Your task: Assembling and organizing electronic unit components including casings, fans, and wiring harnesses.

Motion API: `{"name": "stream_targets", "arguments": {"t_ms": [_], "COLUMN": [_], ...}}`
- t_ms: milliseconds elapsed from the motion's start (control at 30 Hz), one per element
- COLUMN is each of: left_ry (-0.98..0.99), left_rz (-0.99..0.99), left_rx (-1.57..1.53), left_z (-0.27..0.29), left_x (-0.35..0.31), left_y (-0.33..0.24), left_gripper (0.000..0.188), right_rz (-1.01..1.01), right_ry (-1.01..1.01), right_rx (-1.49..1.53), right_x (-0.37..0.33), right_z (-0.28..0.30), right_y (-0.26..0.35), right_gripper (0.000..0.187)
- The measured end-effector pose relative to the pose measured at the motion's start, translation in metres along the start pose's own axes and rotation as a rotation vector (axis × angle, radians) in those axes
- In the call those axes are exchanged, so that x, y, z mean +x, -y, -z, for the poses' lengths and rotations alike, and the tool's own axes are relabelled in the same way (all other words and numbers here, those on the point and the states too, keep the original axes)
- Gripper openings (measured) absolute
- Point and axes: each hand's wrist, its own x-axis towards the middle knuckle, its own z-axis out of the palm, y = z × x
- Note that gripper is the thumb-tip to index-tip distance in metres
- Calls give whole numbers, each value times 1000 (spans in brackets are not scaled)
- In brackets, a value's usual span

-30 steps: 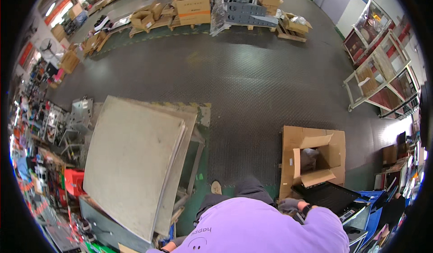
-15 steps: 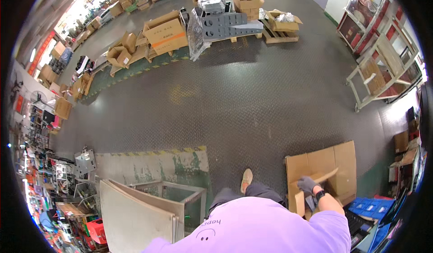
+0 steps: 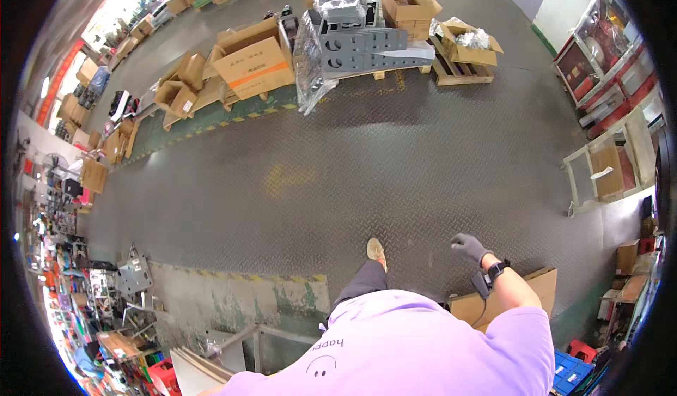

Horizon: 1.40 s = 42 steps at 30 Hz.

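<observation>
Away from the carton flap, where I saw it half a second ago, my right hand point(image 3: 468, 246) has swung forward over the bare floor point(image 3: 395, 177); the flat cardboard point(image 3: 541, 289) has dropped lower in my view. Its grey-gloved fingers are bent inward, but from my end I cannot tell whether they meet or close on anything. Just behind that grip, close to the dark wristwatch point(image 3: 498, 269), I have a small dark box point(image 3: 482, 283) with a cord trailing down from it; whether it hangs free or is fastened there, I cannot make out. Behind the grip lies the cardboard, partly covered by the forearm. Farther back and to the right are a blue crate point(image 3: 570, 373) and a red plastic piece point(image 3: 582, 350). Left of the grip, and near it, a tan shoe point(image 3: 376, 249) is planted on the floor. Well ahead of it, I see grey metal parts point(image 3: 367, 48) stacked with wrapped pieces, and an orange-striped carton point(image 3: 254, 64) to their left. Well off to its right stands a pale wheeled rack point(image 3: 582, 177). My left hand is out of view, so its grip I cannot tell.
</observation>
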Motion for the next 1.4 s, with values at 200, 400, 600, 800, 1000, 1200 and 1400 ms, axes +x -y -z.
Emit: {"name": "stream_targets", "arguments": {"t_ms": [200,400,600,800,1000,1200,1400], "left_ry": [144,240,237,258,297,384,471], "left_rz": [-3,-9,-18,-29,-16,-19,-10], "left_rx": [29,31,-3,-67,-115,-161,-274], "left_z": [116,225,339,437,564,689,762], "left_x": [42,95,122,134,138,130,123], "left_y": [-100,-198,-297,-373,-420,-475,-515], "left_gripper": [40,40,40,40,40,41,41], "right_rz": [-454,-626,-554,22,23,-149,-430], "right_ry": [132,262,210,16,-70,257,352], "right_rx": [196,263,373,23,-54,168,285], "right_x": [37,136,348,570,719,768,795], "right_z": [56,90,182,299,340,319,323], "right_y": [29,14,62,176,288,295,348], "right_gripper": [31,29,29,31,28,27,29]}}
